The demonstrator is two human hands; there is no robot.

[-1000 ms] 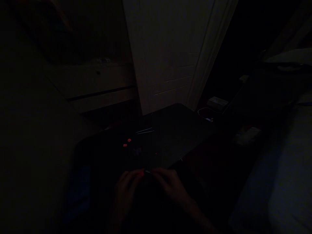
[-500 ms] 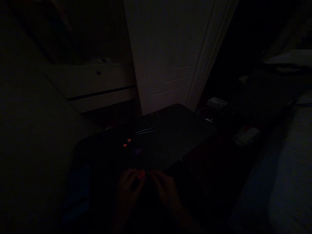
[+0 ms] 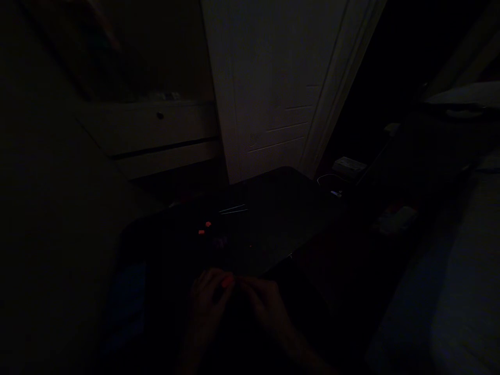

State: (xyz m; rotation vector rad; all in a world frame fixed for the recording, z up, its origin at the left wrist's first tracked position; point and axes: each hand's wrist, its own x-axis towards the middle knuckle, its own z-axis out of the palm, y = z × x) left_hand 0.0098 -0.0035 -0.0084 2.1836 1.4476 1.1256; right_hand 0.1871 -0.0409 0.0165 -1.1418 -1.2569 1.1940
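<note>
The scene is very dark. My left hand and my right hand meet at the near edge of a dark tabletop, fingertips pinched together. Between them sits a small red bead-like piece, held at my left fingertips. My right fingers close on something thin that I cannot make out. On the table beyond lie two small red pieces, a faint purple piece and thin pale needles or wires.
A white door stands behind the table. A pale drawer unit is at the back left. A small box and a cable lie at the right, with bedding beyond.
Both hands have drawn slightly nearer to me and lower in view, still pinched together on the red piece. The things on the table have not moved.
</note>
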